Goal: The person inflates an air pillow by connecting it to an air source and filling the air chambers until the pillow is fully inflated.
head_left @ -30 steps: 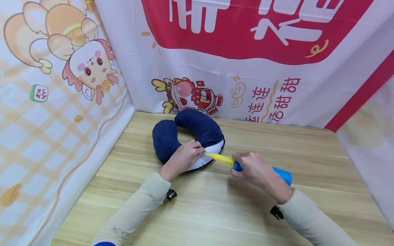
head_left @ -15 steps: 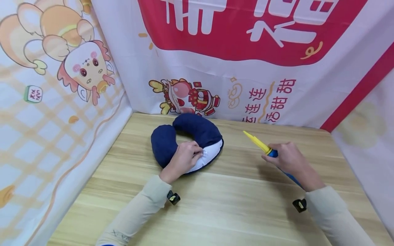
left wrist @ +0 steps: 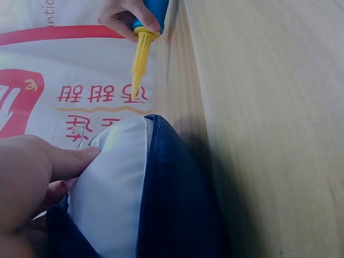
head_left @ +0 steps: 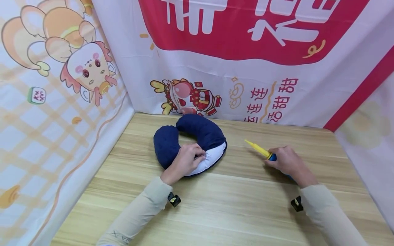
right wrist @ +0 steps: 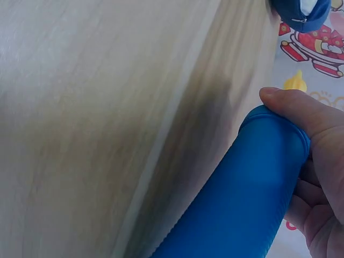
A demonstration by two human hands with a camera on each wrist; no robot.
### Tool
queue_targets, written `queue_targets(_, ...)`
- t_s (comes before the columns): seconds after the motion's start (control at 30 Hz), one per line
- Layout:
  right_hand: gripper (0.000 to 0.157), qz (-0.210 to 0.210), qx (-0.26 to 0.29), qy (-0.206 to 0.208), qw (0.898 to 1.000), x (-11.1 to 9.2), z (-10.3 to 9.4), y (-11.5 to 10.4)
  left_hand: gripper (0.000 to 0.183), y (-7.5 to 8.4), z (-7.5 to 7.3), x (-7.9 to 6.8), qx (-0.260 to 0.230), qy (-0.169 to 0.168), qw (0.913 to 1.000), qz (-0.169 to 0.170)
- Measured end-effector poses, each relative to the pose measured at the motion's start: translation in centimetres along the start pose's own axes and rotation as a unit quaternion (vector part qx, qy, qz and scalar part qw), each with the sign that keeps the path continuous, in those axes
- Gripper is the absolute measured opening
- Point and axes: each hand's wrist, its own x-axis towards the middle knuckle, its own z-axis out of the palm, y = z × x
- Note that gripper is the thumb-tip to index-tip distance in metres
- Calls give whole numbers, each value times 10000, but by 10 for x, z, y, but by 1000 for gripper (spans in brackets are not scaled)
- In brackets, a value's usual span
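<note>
A navy U-shaped neck pillow [head_left: 203, 130] lies on the wooden table, its cover unzipped along the near right curve. Through the opening shows a white inflatable inner [left wrist: 115, 177], with a small clear valve [left wrist: 79, 133] standing up beside my thumb. My left hand [head_left: 186, 159] pinches the white inner at this valve with thumb and fingers. Off to the right, my right hand [head_left: 289, 164] grips a blue hand pump [right wrist: 247, 183], fingers wrapped around its body. The pump's yellow nozzle [left wrist: 141, 56] points toward the pillow, apart from the valve.
White printed cloth [head_left: 191, 61] hangs behind the table, and another cloth with cartoon figures [head_left: 18, 136] lines the left side. Bare wood of the table [head_left: 221, 205] stretches in front of the pillow and between both forearms.
The pump's nozzle has come away from the valve as my right hand moved right with the pump. My left hand stays at the valve.
</note>
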Motion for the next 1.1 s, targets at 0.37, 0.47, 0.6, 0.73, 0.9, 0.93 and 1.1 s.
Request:
queue_targets(0.37, 55, -72, -91, -135, 9998, 2, 10, 0, 5, 0, 1, 0, -24, -23, 10000, 14)
queue_targets(0.47, 60, 28, -53, -181, 9998, 1, 10, 0, 4, 0, 2, 1, -31, -82, 10000, -38)
queue_targets(0.6, 70, 180, -8, -191, 9997, 1, 3, -4, 4, 0, 2, 1, -27, -171, 9998, -112)
queue_targets(0.73, 71, 73, -23, 17, 10000, 1, -13, -19, 4, -1, 4, 1, -35, -172, 9998, -110)
queue_targets(0.9, 57, -426, 155, 373, 9983, 6, -28, -56, 4, -3, 4, 0, -42, -122, 9999, -79)
queue_targets(0.93, 55, -485, 251, 404, 9977, 7, -28, -64, 5, -3, 4, 0, -36, -134, 9999, -76)
queue_targets(1.1, 47, -797, 739, 517, 9927, 14, -12, -104, 4, -3, 4, 0, -25, -156, 9999, -66)
